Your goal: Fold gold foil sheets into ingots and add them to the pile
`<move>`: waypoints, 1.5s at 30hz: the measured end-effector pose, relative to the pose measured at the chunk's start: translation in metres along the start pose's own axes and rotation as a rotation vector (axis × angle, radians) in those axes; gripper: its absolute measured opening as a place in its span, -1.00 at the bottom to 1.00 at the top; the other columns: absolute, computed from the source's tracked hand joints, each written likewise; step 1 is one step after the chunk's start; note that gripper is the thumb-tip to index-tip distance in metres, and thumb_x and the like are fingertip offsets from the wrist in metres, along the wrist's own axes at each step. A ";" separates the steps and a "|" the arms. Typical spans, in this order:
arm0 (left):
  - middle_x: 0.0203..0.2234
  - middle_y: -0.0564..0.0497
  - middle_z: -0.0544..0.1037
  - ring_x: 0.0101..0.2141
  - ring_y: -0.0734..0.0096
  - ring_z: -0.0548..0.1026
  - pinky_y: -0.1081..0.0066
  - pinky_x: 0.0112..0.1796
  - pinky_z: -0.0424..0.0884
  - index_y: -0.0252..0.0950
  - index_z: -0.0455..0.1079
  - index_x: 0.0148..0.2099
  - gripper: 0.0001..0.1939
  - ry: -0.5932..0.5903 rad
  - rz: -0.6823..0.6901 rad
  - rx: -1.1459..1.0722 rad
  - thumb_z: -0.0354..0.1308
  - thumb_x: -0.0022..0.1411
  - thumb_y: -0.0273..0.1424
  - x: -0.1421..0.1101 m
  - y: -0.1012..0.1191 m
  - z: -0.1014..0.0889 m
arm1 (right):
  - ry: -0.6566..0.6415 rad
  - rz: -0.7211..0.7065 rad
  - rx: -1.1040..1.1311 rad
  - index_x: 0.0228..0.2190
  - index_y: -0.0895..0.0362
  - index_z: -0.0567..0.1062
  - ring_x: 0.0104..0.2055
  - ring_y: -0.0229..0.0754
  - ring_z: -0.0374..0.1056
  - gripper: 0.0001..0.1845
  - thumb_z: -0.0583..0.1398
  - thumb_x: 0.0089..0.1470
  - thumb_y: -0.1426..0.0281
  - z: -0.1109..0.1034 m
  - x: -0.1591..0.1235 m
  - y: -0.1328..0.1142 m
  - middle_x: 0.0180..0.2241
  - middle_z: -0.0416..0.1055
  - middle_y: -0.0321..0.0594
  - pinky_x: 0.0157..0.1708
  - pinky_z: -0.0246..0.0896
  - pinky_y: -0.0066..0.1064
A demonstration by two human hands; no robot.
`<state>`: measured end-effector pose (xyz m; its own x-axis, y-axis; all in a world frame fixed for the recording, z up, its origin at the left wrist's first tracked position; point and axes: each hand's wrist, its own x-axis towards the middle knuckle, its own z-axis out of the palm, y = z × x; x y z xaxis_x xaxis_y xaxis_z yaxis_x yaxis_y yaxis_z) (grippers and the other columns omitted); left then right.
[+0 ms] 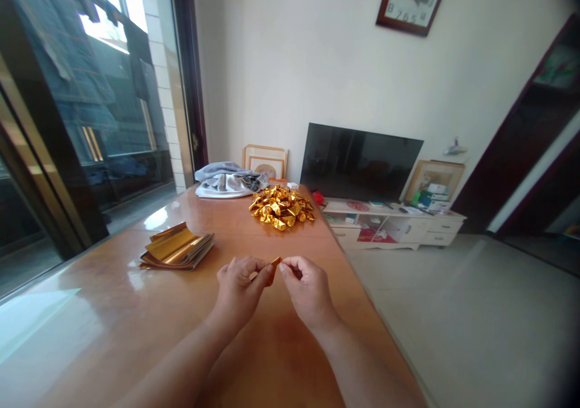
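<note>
Holding a small gold foil strip between them, the left hand and right hand are raised just above a polished wooden desk, near its middle. Each grip is pressed together: the fingertips of both hands pinch the strip from opposite sides, with its upper end showing and much of the rest hidden by the fingers. To the left of the hands, a flat stack of gold-faced paper sheets lies on the desk, its upper sheets slightly lifted. Farther along the desk, well ahead of the hands, sits a loose heap of folded gold foil pieces. A crumpled grey cloth lies just beyond the heap at the far end, with a framed picture leaning behind it. Past the desk's far right corner stands a low white cabinet holding assorted small items, with a dark flat-screen television at its back. A wall clock hangs above, and a glass door runs along the left side.
</note>
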<state>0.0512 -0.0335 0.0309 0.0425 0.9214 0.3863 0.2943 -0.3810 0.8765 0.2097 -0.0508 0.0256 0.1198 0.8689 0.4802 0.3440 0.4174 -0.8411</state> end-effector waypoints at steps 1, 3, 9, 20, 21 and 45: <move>-0.51 0.02 0.58 -0.31 0.20 0.44 0.31 -0.20 0.18 -0.15 0.52 -0.50 -0.76 0.001 0.054 0.094 0.26 0.15 -0.18 0.000 0.000 0.000 | -0.005 0.005 0.016 -0.37 0.10 0.56 -0.36 -0.17 0.38 -0.80 0.17 0.15 0.28 0.001 0.000 0.000 -0.40 0.53 -0.22 -0.33 0.26 -0.39; -0.49 0.03 0.58 -0.29 0.19 0.43 0.30 -0.17 0.13 -0.12 0.54 -0.45 -0.78 0.017 0.143 0.233 0.23 0.19 -0.18 0.000 -0.001 0.000 | -0.010 0.013 0.038 -0.35 0.10 0.58 -0.36 -0.17 0.39 -0.80 0.18 0.15 0.29 0.001 -0.001 0.000 -0.39 0.55 -0.22 -0.32 0.27 -0.40; -0.47 0.01 0.58 -0.28 0.17 0.41 0.30 -0.18 0.07 -0.08 0.58 -0.35 -0.83 0.032 0.215 0.313 0.22 0.21 -0.19 -0.001 -0.004 0.002 | 0.012 0.020 0.070 -0.31 0.09 0.60 -0.33 -0.14 0.42 -0.79 0.18 0.16 0.28 0.005 -0.001 0.003 -0.36 0.57 -0.20 -0.31 0.28 -0.38; -0.48 0.00 0.57 -0.29 0.16 0.39 0.27 -0.17 0.02 -0.08 0.57 -0.38 -0.85 0.030 0.240 0.306 0.23 0.20 -0.22 -0.001 -0.004 0.004 | 0.052 0.016 0.051 -0.39 0.10 0.57 -0.38 -0.17 0.39 -0.82 0.19 0.14 0.29 0.006 -0.001 0.005 -0.42 0.54 -0.23 -0.36 0.26 -0.40; -0.48 0.00 0.57 -0.29 0.17 0.39 0.27 -0.17 0.02 -0.08 0.57 -0.38 -0.84 0.029 0.247 0.327 0.23 0.21 -0.22 -0.001 -0.004 0.004 | 0.053 0.014 0.049 -0.40 0.10 0.56 -0.39 -0.18 0.38 -0.81 0.19 0.14 0.29 0.005 -0.001 0.005 -0.44 0.53 -0.24 -0.37 0.26 -0.41; -0.48 -0.02 0.52 -0.39 0.37 0.48 0.35 -0.27 0.43 -0.35 0.41 -0.35 -0.65 -0.383 -0.201 -0.411 0.25 0.21 -0.13 -0.001 -0.006 0.006 | -0.044 -0.025 0.075 -0.43 0.15 0.53 -0.38 -0.23 0.35 -0.80 0.19 0.16 0.30 -0.003 0.000 -0.001 -0.44 0.47 -0.26 -0.36 0.24 -0.44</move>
<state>0.0551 -0.0315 0.0232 0.3884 0.9112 0.1376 -0.0586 -0.1246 0.9905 0.2117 -0.0519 0.0268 0.0708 0.8679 0.4916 0.2755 0.4566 -0.8459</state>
